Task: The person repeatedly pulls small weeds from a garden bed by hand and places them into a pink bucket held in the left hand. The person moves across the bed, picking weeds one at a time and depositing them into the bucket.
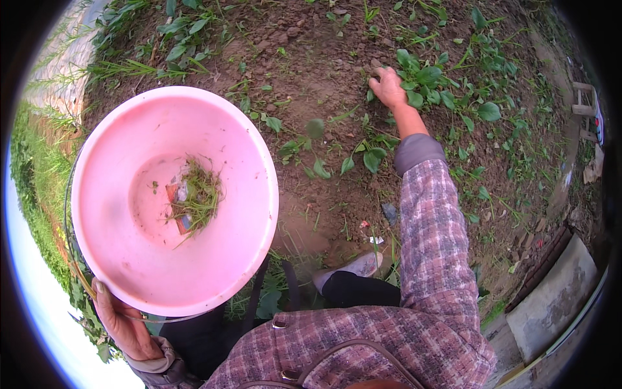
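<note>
My left hand (127, 325) grips a pink plastic bucket (233, 146) at its lower left rim, by the thin wire handle (68, 194). The bucket's open mouth faces up toward me. At its bottom lies a small clump of pulled grass (198, 194) beside some crumpled printed wrapper pieces (175, 193). My right hand (388, 88) reaches down to the brown soil (311, 73), just left of a leafy green plant (423, 78). Its fingers point down and away, and the fingertips are partly hidden, so any hold on a stem cannot be made out.
More leafy plants (371, 155) and weeds grow across the plot. My shoe (350, 267) rests on the soil near bits of litter (376, 239). A small wooden stool (583, 109) stands at the far right, and a concrete slab (551, 296) lies at lower right. Pale plastic sheeting (65, 63) covers ground at upper left.
</note>
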